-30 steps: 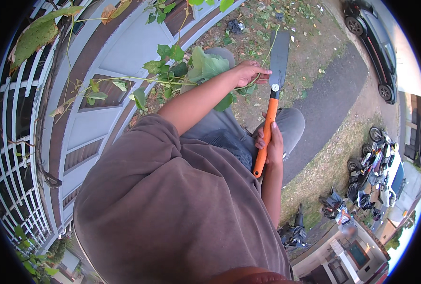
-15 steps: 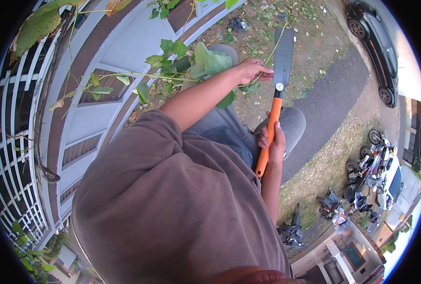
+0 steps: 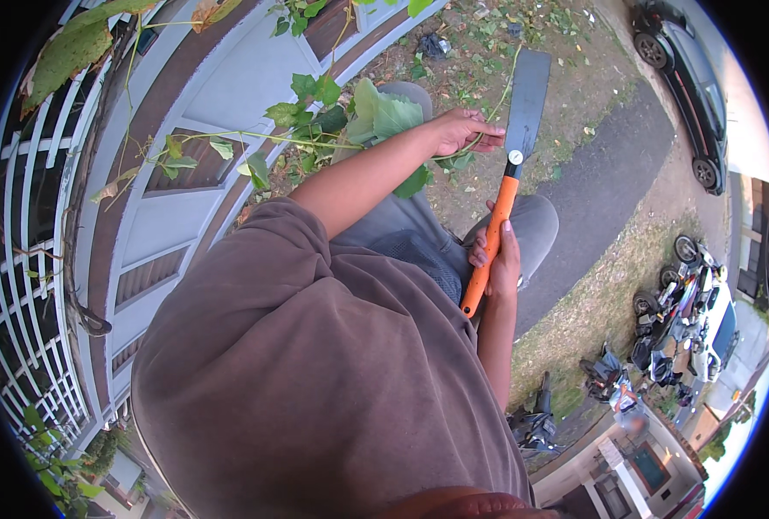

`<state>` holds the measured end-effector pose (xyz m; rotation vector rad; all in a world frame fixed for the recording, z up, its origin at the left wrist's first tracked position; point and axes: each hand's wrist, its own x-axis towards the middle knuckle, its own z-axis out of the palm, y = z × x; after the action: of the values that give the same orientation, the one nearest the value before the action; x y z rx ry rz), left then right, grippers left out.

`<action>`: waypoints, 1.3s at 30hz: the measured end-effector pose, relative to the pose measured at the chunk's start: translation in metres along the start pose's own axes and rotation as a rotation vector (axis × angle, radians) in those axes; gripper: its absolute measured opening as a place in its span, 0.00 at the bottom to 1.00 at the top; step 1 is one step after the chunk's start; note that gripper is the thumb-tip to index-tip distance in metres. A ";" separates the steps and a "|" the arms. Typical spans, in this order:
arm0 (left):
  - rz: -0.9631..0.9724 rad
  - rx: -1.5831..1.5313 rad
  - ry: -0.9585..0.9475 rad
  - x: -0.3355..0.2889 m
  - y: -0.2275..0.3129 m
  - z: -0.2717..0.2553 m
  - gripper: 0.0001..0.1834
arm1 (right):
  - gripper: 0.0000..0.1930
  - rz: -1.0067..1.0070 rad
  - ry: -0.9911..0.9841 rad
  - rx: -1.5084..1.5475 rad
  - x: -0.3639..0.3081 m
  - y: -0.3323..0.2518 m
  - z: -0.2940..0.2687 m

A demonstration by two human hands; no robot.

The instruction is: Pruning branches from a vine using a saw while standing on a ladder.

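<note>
My right hand is closed round the orange handle of a hand saw. Its wide grey blade points away from me, tilted slightly right, with a round silver fastener where it meets the handle. Just left of the blade, my left hand pinches a thin green vine stem between thumb and fingers. The stem runs on past my fingertips beside the blade; whether the two touch, I cannot tell. Large vine leaves hang by my left forearm, and more of the vine stretches left in front of the wall.
On the left are a pale blue and brown house wall and a white railing. Leaf litter covers the dirt ground ahead. A dark car, motorcycles and a white vehicle stand at right.
The saw has tilted: its blade has swung to the right and its handle end has shifted slightly left. My left hand, still on the stem, has moved a little to the right.
</note>
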<state>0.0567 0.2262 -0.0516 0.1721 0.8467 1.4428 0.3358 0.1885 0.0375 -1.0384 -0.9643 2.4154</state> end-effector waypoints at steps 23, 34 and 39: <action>0.024 0.037 0.176 0.005 -0.002 -0.004 0.12 | 0.29 0.054 0.002 0.001 0.001 -0.001 0.000; 0.015 0.017 0.088 0.004 -0.002 -0.003 0.19 | 0.30 0.049 -0.020 -0.054 0.000 0.000 0.004; 0.015 0.010 0.101 0.010 -0.004 -0.009 0.18 | 0.30 0.040 -0.024 -0.070 0.001 0.000 0.003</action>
<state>0.0535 0.2309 -0.0643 0.1139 0.9363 1.4709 0.3328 0.1873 0.0387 -1.0647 -1.0529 2.4474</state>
